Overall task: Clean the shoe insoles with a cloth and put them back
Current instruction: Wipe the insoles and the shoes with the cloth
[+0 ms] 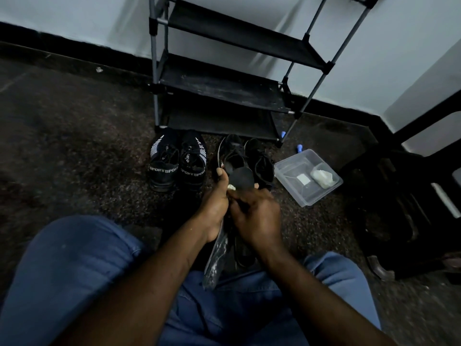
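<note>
carpeted floor (74,146): dark and speckled, meeting a pale wall at its far edge.
shoe rack (219,88): black shelves on grey poles, standing at the floor's far edge against the wall.
jeans (69,270): the person's blue-clad knees fill the near edge, spread apart.
striped shoes (178,168): a pair on the floor just in front of the rack's left side, toes toward the rack.
black shoes (259,161): a second pair just right of the first, partly hidden by the hands.
plastic box (291,182): clear, on the floor just right of the black shoes, holding a pale wad and a small white square.
insole (242,177): dark, held up between the knees, its rounded end above both hands. a grey marked strip hangs below the left wrist; same insole or another, cannot tell.
right hand (257,216): fingers curled against the insole's middle.
left hand (214,203): grips the insole's left edge, thumb up.
cloth (231,188): pale scrap at the right fingertips, touching the insole.
</note>
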`<state>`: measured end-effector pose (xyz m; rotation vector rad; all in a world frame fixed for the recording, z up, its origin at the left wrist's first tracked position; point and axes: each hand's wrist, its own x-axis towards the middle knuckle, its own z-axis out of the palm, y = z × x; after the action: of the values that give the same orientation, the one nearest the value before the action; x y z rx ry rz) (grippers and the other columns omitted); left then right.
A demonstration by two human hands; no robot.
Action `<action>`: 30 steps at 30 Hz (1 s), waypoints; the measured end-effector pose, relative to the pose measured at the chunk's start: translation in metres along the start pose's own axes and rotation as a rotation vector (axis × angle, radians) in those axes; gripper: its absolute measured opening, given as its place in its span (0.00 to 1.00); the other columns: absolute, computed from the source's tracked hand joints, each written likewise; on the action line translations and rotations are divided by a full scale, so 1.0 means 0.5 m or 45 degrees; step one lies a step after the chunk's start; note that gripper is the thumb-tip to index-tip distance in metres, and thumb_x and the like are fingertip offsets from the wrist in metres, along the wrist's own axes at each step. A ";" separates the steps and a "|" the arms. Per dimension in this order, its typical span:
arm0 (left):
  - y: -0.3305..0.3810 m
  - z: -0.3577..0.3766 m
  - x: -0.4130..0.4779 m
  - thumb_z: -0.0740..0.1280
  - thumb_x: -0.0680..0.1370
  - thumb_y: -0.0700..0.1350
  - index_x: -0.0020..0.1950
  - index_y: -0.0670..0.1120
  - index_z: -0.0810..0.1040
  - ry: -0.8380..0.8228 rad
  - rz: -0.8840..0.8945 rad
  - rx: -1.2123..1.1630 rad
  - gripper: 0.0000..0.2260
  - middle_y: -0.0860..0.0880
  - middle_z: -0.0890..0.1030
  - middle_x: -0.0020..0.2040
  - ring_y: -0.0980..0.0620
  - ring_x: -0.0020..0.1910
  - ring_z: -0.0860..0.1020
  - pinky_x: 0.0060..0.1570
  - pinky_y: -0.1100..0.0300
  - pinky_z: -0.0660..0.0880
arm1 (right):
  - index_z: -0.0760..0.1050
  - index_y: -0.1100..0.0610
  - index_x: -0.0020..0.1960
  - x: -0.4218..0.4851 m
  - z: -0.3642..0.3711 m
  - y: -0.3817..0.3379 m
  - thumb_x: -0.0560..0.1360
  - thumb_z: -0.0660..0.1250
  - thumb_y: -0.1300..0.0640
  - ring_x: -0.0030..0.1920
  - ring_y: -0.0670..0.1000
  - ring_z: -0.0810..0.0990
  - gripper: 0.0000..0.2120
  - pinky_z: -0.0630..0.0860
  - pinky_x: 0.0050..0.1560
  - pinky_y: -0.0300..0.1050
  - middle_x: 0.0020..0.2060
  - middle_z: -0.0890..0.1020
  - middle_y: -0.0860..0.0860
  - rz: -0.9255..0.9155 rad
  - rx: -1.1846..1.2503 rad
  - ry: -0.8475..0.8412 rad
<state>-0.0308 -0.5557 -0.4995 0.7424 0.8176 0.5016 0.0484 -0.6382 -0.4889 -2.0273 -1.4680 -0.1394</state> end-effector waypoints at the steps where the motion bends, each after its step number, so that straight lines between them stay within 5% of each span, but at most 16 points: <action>1: -0.003 -0.001 0.001 0.52 0.79 0.72 0.58 0.46 0.84 0.004 0.016 0.005 0.35 0.45 0.87 0.50 0.49 0.48 0.87 0.45 0.57 0.82 | 0.86 0.45 0.53 0.008 -0.002 0.003 0.74 0.70 0.50 0.45 0.51 0.79 0.10 0.73 0.48 0.48 0.43 0.86 0.45 -0.012 -0.094 -0.012; 6: -0.008 0.004 -0.008 0.55 0.76 0.74 0.66 0.47 0.81 -0.063 -0.042 -0.096 0.37 0.40 0.84 0.61 0.41 0.61 0.82 0.65 0.42 0.76 | 0.85 0.46 0.55 0.071 -0.023 0.036 0.76 0.70 0.49 0.48 0.54 0.79 0.09 0.71 0.50 0.54 0.45 0.85 0.46 0.019 -0.346 -0.016; 11: -0.015 0.003 0.005 0.58 0.75 0.75 0.67 0.49 0.81 -0.037 -0.031 -0.134 0.36 0.41 0.82 0.65 0.43 0.62 0.82 0.62 0.43 0.78 | 0.84 0.44 0.57 0.058 -0.030 0.053 0.77 0.68 0.48 0.49 0.54 0.79 0.11 0.72 0.51 0.54 0.47 0.85 0.46 0.076 -0.365 -0.074; 15: -0.033 -0.013 0.036 0.65 0.62 0.82 0.68 0.50 0.80 0.009 -0.018 -0.111 0.47 0.42 0.81 0.66 0.42 0.64 0.81 0.68 0.39 0.73 | 0.84 0.46 0.54 -0.016 -0.020 0.050 0.73 0.73 0.52 0.48 0.56 0.80 0.11 0.73 0.50 0.55 0.46 0.85 0.47 0.025 -0.360 -0.095; 19: -0.042 -0.018 0.053 0.63 0.63 0.83 0.70 0.51 0.78 -0.024 -0.042 -0.106 0.48 0.43 0.79 0.70 0.42 0.67 0.79 0.70 0.39 0.71 | 0.85 0.46 0.54 -0.026 -0.017 0.056 0.74 0.70 0.50 0.48 0.56 0.80 0.11 0.73 0.49 0.54 0.47 0.85 0.46 0.058 -0.351 -0.082; 24: -0.018 0.008 -0.002 0.57 0.78 0.72 0.64 0.49 0.82 -0.065 -0.060 -0.067 0.33 0.44 0.85 0.60 0.44 0.61 0.83 0.60 0.49 0.79 | 0.85 0.46 0.55 0.048 -0.025 0.073 0.78 0.66 0.48 0.49 0.54 0.81 0.11 0.76 0.52 0.55 0.47 0.86 0.47 0.272 -0.260 0.008; 30: -0.012 0.002 -0.002 0.53 0.81 0.69 0.54 0.48 0.84 -0.018 0.016 0.014 0.30 0.46 0.87 0.51 0.50 0.51 0.86 0.55 0.54 0.81 | 0.85 0.46 0.56 0.027 -0.005 0.019 0.75 0.65 0.48 0.45 0.53 0.80 0.14 0.78 0.46 0.52 0.44 0.85 0.48 0.056 -0.049 -0.055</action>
<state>-0.0298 -0.5608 -0.5031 0.7603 0.8038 0.5029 0.0627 -0.6304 -0.4853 -2.1041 -1.4559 -0.1067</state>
